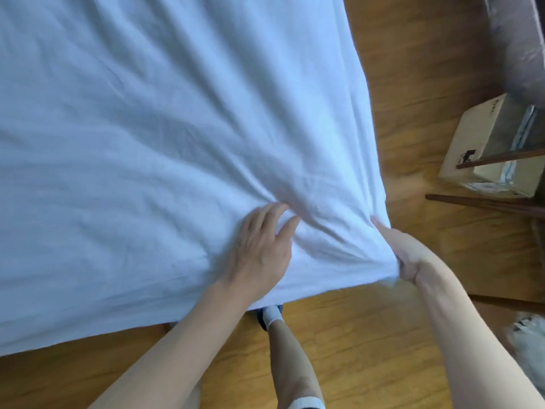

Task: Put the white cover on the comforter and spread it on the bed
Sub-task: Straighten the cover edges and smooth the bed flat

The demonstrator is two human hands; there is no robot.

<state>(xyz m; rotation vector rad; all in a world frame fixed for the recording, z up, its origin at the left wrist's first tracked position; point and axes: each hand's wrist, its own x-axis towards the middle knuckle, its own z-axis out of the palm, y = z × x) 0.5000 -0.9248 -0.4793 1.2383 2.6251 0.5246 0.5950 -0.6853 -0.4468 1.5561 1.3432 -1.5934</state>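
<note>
The white cover [147, 143] fills the whole left and middle, leaving no bare bed. Bare wooden floor [407, 98] runs open along its right edge and below its near edge. To the right a cardboard box [486, 149] and dark wooden rails [483, 202] narrow that strip. A leg [283, 349] stands under the near edge.

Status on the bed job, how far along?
Late stage. Done: the white cover lies spread wide over the bed, only lightly wrinkled. In hand: the right hand grips the near corner while the left hand presses flat beside it. Left: square this corner and smooth the creases fanning from it.
</note>
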